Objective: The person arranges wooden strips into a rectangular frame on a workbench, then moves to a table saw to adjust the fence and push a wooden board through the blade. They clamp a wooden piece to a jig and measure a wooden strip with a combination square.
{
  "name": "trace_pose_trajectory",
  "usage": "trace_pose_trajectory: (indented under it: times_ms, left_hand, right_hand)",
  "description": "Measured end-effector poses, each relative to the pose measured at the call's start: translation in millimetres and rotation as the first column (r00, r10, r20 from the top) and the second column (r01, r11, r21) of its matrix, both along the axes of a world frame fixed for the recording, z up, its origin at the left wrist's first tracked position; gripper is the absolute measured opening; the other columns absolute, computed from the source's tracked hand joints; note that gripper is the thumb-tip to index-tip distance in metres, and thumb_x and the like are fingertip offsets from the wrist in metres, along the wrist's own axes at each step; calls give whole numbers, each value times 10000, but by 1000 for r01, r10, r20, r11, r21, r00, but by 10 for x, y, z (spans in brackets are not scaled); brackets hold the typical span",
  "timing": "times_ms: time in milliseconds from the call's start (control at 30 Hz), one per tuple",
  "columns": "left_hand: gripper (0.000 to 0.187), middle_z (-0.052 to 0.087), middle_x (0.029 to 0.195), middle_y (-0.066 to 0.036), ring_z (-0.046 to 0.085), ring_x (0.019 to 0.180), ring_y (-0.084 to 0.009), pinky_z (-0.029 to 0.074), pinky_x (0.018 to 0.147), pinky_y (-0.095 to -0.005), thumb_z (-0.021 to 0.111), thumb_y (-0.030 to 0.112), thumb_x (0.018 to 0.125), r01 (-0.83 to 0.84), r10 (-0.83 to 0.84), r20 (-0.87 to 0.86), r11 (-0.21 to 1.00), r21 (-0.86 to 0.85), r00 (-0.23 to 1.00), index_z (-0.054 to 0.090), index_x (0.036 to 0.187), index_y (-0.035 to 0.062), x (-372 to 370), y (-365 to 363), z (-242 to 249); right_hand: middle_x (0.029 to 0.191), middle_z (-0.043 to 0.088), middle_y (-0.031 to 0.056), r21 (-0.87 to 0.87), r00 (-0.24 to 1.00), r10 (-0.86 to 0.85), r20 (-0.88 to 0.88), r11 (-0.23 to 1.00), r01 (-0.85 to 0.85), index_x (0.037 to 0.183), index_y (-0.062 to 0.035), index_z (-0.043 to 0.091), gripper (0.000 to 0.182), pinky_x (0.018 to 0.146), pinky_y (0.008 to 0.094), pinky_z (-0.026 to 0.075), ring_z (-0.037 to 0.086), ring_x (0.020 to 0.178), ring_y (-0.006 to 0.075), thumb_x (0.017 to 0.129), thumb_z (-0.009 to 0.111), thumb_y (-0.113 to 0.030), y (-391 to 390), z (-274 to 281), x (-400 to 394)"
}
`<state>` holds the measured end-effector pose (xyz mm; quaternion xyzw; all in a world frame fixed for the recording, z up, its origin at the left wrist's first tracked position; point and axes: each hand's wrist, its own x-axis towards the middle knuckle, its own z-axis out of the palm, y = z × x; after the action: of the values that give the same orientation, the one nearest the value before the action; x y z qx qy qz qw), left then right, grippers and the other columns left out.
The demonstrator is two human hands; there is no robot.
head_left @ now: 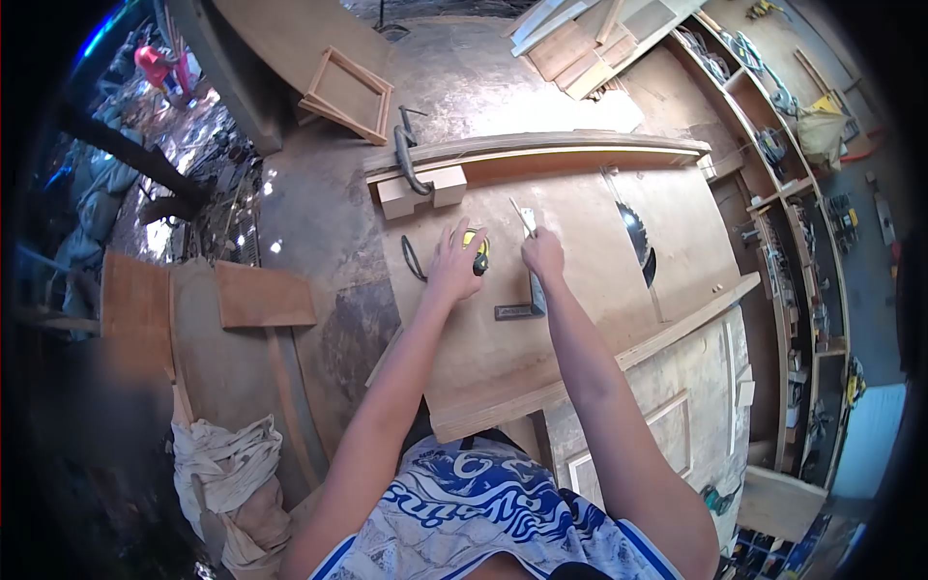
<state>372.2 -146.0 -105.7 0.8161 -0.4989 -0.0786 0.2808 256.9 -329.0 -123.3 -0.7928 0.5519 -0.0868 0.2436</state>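
Observation:
My left hand (452,266) is closed around a yellow and black tape measure (480,253) on the plywood saw table (464,362). My right hand (543,254) is closed, and a thin pencil (516,210) sticks out from its fingers, pointing away from me. Beneath that hand runs the metal blade of a try square (517,312), whose dark stock lies nearer to me; the hand hides part of the blade. A dark cord loop (413,259) rests left of my left hand.
A circular saw blade (634,232) rises through the table to the right. A wooden fence (551,155) crosses the far side, with a C-clamp (408,159) and notched block (421,191) at its left end. Tool shelves (788,242) stand right. Another person (159,70) is far left.

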Motion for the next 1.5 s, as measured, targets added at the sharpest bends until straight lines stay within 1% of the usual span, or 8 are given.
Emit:
trace_pose_trajectory:
  times_ms: [133, 600, 767, 900, 1133, 1267, 1400, 1500]
  left_hand:
    - [826, 375, 1553, -94, 369, 1398, -407, 378, 1168, -488, 781, 136, 702, 17, -19, 12, 991, 136, 1000, 488, 1460, 283, -2, -238, -215]
    - [835, 447, 1472, -129, 474, 1319, -399, 437, 1099, -449, 859, 249, 674, -125, 135, -37, 972, 201, 990, 498, 1425, 201, -678, 670, 49]
    - [883, 539, 1364, -195, 532, 1267, -359, 431, 1087, -440, 865, 244, 729, -263, 234, -224, 959, -110, 946, 435, 1478, 59, -733, 934, 44]
    - [861, 558, 1353, -151, 599, 1164, -251, 488, 1000, -367, 825, 140, 764, -233, -32, -554, 886, -401, 832, 409, 1512, 47, -1453, 862, 988]
    - [775, 610, 1214, -80, 617, 988, -158, 522, 866, -289, 761, 94, 813, 353, -438, -869, 870, -345, 231, 426, 1511, 74, -3511, 173, 1100]
    - [648, 642, 1124, -53, 609, 965, -133, 493, 817, -261, 734, 344, 903, 594, -34, -999, 804, -22, 10, 506, 1431, 46, -5017, -46, 605]
    - [766, 672, 1025, -133, 650, 721, -181, 527, 581, -307, 768, 470, 819, 821, -293, -931, 571, 11, 216, 502, 1386, 28, -6634, 128, 423]
    - [835, 627, 1222, -225, 651, 1059, -322, 513, 916, -426, 795, 511, 783, 947, -404, -906, 321, -12, 126, 510, 1397, 22, -7556, 353, 521]
  right_hand:
    - [1019, 731, 217, 106, 951, 5, -310, 994, 30, 965, -27, 742, 331, 839, 486, 553, 708, 957, 388, 824, 660, -315, 375, 239, -634]
    - [1061, 739, 178, 188, 979, -196, -50, 961, 202, 1022, -82, 756, 322, 861, 425, 569, 722, 1004, 326, 755, 755, -263, 572, 220, -1137]
    - [935, 759, 169, 219, 978, 61, 198, 970, -105, 956, -39, 779, 272, 783, 385, 565, 738, 925, 254, 798, 755, -259, 250, 452, -1460]
    - [884, 722, 76, 375, 521, -247, 817, 914, -155, 1025, -8, 743, 234, 697, 291, 514, 653, 802, 120, 872, 701, -180, 310, 837, -2596]
    - [866, 625, -35, 562, 6, -595, 803, 762, 322, 1226, -9, 663, 292, 694, 258, 468, 571, 747, 84, 1002, 611, -190, 1357, 459, -5388]
    - [830, 600, -41, 439, 79, -744, 663, 472, 765, 1148, -47, 705, 243, 628, 295, 433, 528, 711, 93, 1013, 574, -201, 2051, 80, -7047]
    - [1006, 732, 151, -45, 374, -887, 271, 376, 926, 1194, -21, 708, 346, 860, 355, 505, 678, 951, 228, 982, 571, -258, 2861, 108, -8598]
    - [1131, 721, 159, 112, 316, -920, 230, 348, 931, 1267, -6, 672, 385, 878, 361, 515, 669, 1011, 223, 985, 577, -250, 3413, 0, -9675]
